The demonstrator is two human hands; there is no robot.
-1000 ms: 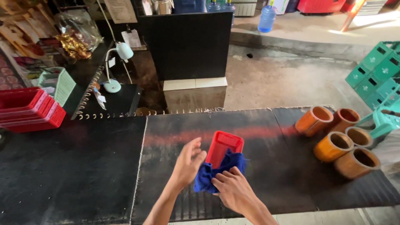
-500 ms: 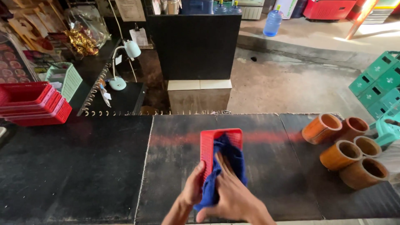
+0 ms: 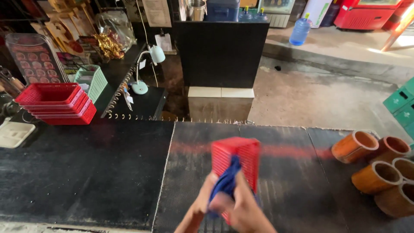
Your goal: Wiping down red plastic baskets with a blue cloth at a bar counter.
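A small red plastic basket (image 3: 238, 156) is held tilted up over the black counter (image 3: 86, 172), its ribbed bottom facing me. My left hand (image 3: 199, 211) grips its lower left edge. My right hand (image 3: 242, 209) presses a blue cloth (image 3: 225, 183) against the basket's near side. Both hands and the cloth are blurred with motion, and the basket's lower part is hidden behind them.
A stack of red baskets (image 3: 56, 102) and a white tray (image 3: 13, 133) sit at the counter's left. Several orange clay cups (image 3: 375, 172) lie on their sides at the right. A green basket (image 3: 92, 80) and a desk lamp (image 3: 148, 64) stand behind the counter.
The red basket, lying flat on the counter a second ago, has been raised and tipped up in my hands. The blue cloth has moved from its near end up along its side.
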